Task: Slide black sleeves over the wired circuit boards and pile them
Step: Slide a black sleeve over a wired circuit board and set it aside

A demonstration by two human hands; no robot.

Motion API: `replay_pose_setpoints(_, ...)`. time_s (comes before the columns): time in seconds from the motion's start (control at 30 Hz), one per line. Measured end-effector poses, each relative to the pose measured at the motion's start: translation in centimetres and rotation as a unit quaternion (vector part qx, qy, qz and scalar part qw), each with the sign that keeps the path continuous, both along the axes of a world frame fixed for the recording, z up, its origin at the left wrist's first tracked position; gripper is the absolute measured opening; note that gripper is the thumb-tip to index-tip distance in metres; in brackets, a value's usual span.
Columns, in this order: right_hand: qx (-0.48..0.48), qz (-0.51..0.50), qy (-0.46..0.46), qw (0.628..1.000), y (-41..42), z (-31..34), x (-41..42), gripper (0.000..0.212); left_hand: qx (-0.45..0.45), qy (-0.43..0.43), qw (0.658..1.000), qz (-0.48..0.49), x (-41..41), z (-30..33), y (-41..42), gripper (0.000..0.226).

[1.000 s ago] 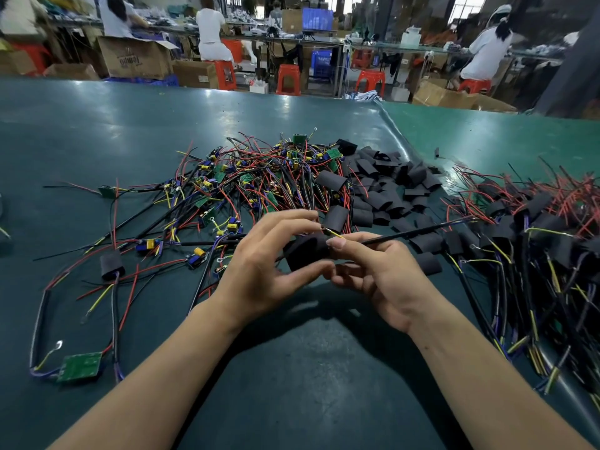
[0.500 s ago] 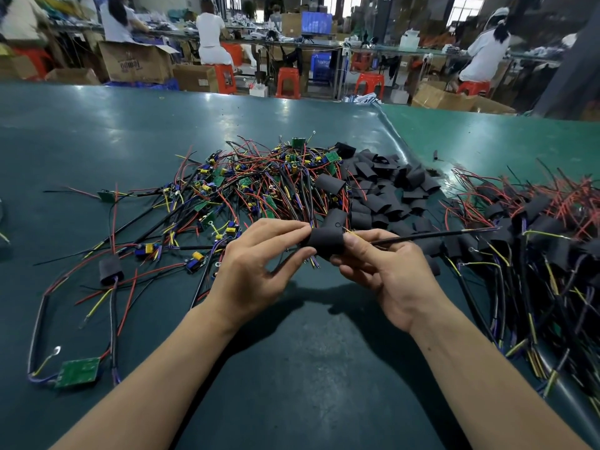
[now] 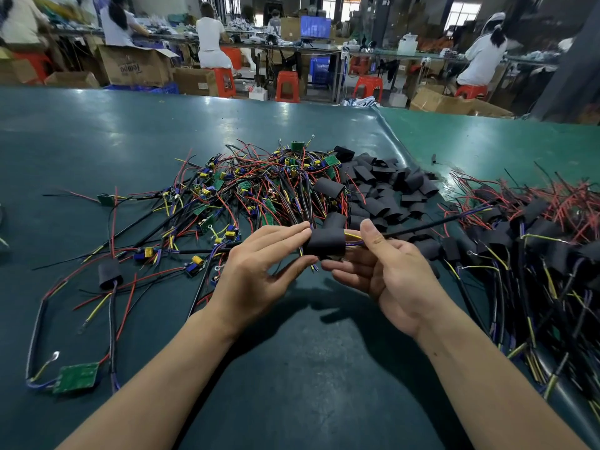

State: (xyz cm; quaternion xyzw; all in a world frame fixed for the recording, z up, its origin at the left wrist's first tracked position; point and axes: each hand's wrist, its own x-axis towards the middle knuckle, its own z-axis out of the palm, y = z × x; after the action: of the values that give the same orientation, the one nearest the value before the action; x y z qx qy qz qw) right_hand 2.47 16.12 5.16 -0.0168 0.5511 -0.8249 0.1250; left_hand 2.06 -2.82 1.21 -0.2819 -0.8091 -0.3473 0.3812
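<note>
A dark green desk (image 3: 97, 141) fills the foreground, its sheen catching pale reflections; a lighter green surface (image 3: 487, 141) adjoins it on the right. Beyond runs a long workbench (image 3: 292, 48) where several people in white tops sit on red plastic stools (image 3: 287, 86). Open cardboard boxes (image 3: 136, 64) stand on the floor to the left and right — a blue crate (image 3: 319, 69) among them. A blue screen (image 3: 315, 26) glows mid-room, and daylight enters through a window (image 3: 462, 14) at the far right.
</note>
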Motion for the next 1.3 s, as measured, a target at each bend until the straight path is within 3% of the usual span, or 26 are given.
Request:
replay_pose_setpoints(0.2,0.064,0.007,0.014,0.998,-0.2,-0.3,0.2,0.026,-0.008,0.003,1.000,-0.024,0.1,0.1,0.0,0.037)
replay_pose_setpoints(0.33,0.116,-0.124,0.109,0.979,0.2,-0.5,-0.2,0.020,-0.005,0.029,0.999,0.024,-0.1,0.1,-0.1,0.039)
replay_pose_setpoints(0.43,0.024,-0.327,0.152,0.932,2.2,0.6,-1.3,0.018,0.023,0.040,0.996,0.075,-0.3,-0.1,-0.2,0.026)
replay_pose_setpoints(0.53,-0.146,-0.437,0.074,0.885,5.8,1.3,-2.3,0.016,-0.002,-0.002,0.984,0.179,-0.6,-0.4,-0.3,0.024)
replay_pose_setpoints(0.63,-0.204,-0.406,-0.026,0.890,8.1,0.9,-2.8,0.023,-0.046,-0.109,0.943,0.311,-0.9,-0.7,-1.1,0.030)
replay_pose_setpoints(0.77,-0.151,-0.328,-0.056,0.931,7.7,0.4,-3.0,0.029,-0.098,-0.226,0.882,0.402,-1.0,-0.7,-2.4,0.033)
replay_pose_setpoints(1.03,-0.034,-0.239,-0.051,0.969,5.1,-0.1,-2.8,0.028,-0.086,-0.251,0.877,0.400,-1.1,-0.5,-2.6,0.023)
replay_pose_setpoints(1.17,0.020,-0.243,-0.036,0.969,5.0,-0.2,-2.7,0.026,-0.091,-0.262,0.863,0.423,-0.9,-0.1,-2.5,0.026)
replay_pose_setpoints(1.3,0.063,-0.246,-0.020,0.967,4.9,-0.2,-2.7,0.025,-0.078,-0.254,0.873,0.410,-0.5,0.4,-3.2,0.027)
